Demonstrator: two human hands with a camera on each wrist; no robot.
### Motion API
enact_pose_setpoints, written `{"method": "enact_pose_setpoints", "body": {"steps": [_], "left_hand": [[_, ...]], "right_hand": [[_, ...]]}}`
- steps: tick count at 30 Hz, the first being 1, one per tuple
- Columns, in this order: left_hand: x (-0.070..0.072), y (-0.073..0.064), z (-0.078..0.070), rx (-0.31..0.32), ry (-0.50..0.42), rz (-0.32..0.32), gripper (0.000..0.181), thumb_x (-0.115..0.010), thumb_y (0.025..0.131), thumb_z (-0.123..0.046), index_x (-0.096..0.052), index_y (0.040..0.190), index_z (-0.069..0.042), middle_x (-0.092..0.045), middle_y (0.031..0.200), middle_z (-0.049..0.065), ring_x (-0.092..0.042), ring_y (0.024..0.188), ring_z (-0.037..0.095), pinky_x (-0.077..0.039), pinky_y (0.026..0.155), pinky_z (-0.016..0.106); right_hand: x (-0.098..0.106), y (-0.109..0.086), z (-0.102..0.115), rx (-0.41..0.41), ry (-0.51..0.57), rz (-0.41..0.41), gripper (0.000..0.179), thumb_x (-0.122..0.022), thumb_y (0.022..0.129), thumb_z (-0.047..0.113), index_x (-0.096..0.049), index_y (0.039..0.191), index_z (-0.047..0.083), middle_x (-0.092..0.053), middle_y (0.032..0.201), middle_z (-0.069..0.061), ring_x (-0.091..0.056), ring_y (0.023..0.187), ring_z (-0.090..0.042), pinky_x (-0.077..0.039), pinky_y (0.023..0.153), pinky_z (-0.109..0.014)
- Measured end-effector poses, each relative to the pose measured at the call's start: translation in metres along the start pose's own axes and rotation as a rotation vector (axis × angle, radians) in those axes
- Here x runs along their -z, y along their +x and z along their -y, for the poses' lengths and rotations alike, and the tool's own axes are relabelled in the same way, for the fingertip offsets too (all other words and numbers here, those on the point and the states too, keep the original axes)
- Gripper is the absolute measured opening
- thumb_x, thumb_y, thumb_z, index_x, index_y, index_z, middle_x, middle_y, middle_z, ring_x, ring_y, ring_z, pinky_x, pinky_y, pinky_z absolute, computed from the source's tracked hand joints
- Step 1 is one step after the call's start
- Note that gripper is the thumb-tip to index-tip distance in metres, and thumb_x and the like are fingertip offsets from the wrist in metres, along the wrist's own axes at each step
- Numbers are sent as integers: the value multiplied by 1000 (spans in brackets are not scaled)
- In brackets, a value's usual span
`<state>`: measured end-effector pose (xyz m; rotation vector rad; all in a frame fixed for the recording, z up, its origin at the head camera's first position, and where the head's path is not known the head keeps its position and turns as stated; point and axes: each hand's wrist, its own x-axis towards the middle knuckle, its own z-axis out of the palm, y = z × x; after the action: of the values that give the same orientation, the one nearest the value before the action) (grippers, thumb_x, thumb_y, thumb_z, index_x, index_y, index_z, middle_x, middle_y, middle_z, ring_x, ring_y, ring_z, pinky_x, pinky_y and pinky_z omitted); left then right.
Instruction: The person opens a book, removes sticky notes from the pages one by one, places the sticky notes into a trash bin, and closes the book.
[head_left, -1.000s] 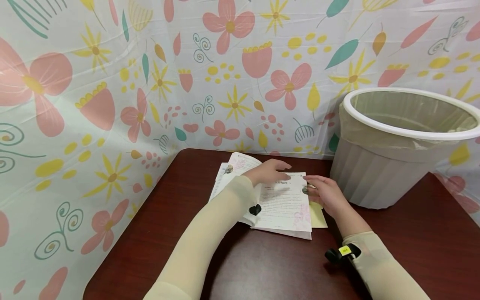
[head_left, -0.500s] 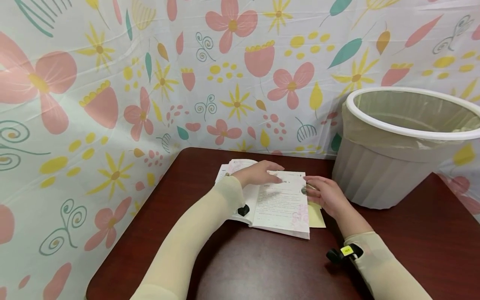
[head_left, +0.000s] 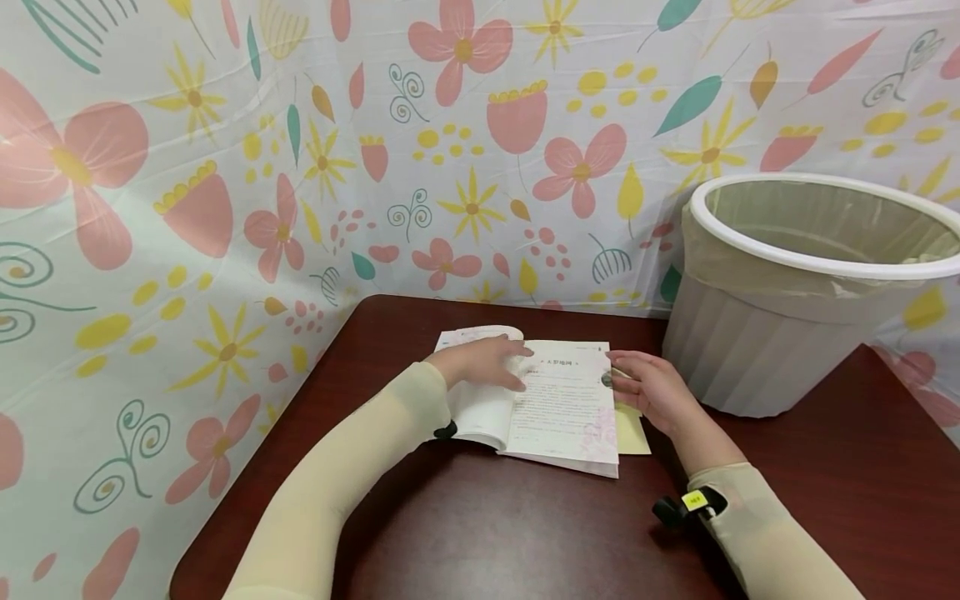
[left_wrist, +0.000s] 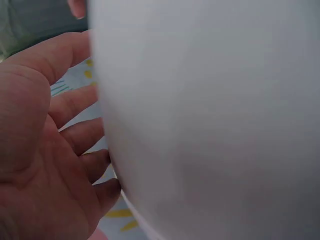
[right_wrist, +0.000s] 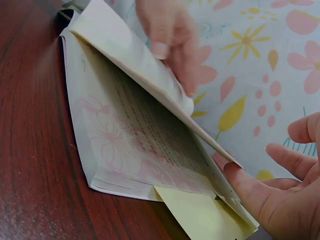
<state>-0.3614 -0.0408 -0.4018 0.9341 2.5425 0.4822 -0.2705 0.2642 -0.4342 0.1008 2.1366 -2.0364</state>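
Observation:
An open book [head_left: 558, 408] with printed text and pink floral page corners lies on the table. My left hand [head_left: 483, 362] spreads loosely over its left page, near the spine. In the left wrist view, this hand [left_wrist: 55, 145] has extended fingers whose tips pass behind a large blurred white page [left_wrist: 200, 115]. My right hand [head_left: 652, 387] is at the book's right edge. The right wrist view shows its fingertips [right_wrist: 234, 172] at the corner of a slanted, lifted sheaf of pages, which it holds up above the lower pages; its other fingers stay apart. A yellow sheet [head_left: 632, 429] sticks out from under the lifted pages.
A grey, lined waste bin [head_left: 757, 342] with a white rim stands to the right of the book. Behind the dark red wooden table [head_left: 525, 533] hangs a flower-patterned curtain [head_left: 480, 167]. Black wrist cameras sit at both wrists.
My left hand has moved leftward from over the right page to the left page, and the raised left pages have settled lower. The right hand has stayed at the right edge.

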Motion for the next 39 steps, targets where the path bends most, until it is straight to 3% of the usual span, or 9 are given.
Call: {"method": "enact_pose_setpoints", "body": {"steps": [4,10,16,19,22,25,28,32,39], "left_hand": [[-5,-14,11,-17,60,7,72,-71,94,-50,-44,158,-30,-16,175,0,-8,163,30,-15,131,46],[-8,-36,24,-39,47,-27,74,-60,98,-59,-36,161,-29,-15,175,6,-13,162,29,-17,131,44],[-13,-51,38,-31,38,-30,76,-53,100,-63,-28,164,-30,-17,174,8,-15,162,23,-20,130,44],[-15,-55,44,-20,36,-29,78,-52,100,-64,-26,165,-30,-18,174,6,-15,162,23,-19,130,44],[-17,-59,51,-15,20,-31,80,-53,99,-64,-26,165,-29,-18,174,7,-15,162,23,-19,130,44],[-19,-63,57,4,2,-26,82,-55,98,-66,-26,165,-29,-17,174,7,-15,162,23,-18,131,44],[-19,-69,63,30,-23,-17,83,-59,96,-65,-27,165,-30,-16,174,8,-14,162,23,-18,131,45],[-20,-76,71,64,-26,-14,84,-63,95,-62,-28,164,-30,-14,175,7,-13,162,24,-17,131,45],[-20,-84,85,89,12,-21,86,-68,94,-58,-30,164,-25,-17,174,10,-19,161,28,-22,129,47]], "right_hand": [[1,-1,2,-1,16,-4,58,-43,111,34,-36,159,2,-40,158,-18,-67,114,-5,-59,91,-25],[2,-3,7,8,52,1,59,-47,110,34,-35,159,3,-54,144,-7,-70,110,-6,-59,90,-24],[-3,-4,20,23,79,27,62,-44,111,32,-23,165,13,-23,168,-17,-64,116,-9,-57,90,-21],[-8,-4,28,17,111,35,65,-43,111,29,-13,168,21,-13,173,-17,-60,116,-11,-56,88,-22],[-15,-3,34,27,144,41,70,-44,110,28,-5,168,25,-13,172,-19,-61,118,-12,-56,88,-22],[-24,-3,40,40,177,45,74,-46,110,29,-1,168,27,-13,171,-20,-58,130,-22,-56,88,-23],[-32,-1,46,48,198,67,75,-46,110,33,1,168,27,-11,173,-18,-41,148,-34,-55,90,-24],[-42,2,54,53,202,101,76,-43,110,45,2,168,26,-10,174,-15,-25,157,-38,-51,94,-28],[-67,6,58,93,161,160,74,-30,108,61,-4,168,28,-22,172,-14,-31,154,-39,-54,89,-32]]}}
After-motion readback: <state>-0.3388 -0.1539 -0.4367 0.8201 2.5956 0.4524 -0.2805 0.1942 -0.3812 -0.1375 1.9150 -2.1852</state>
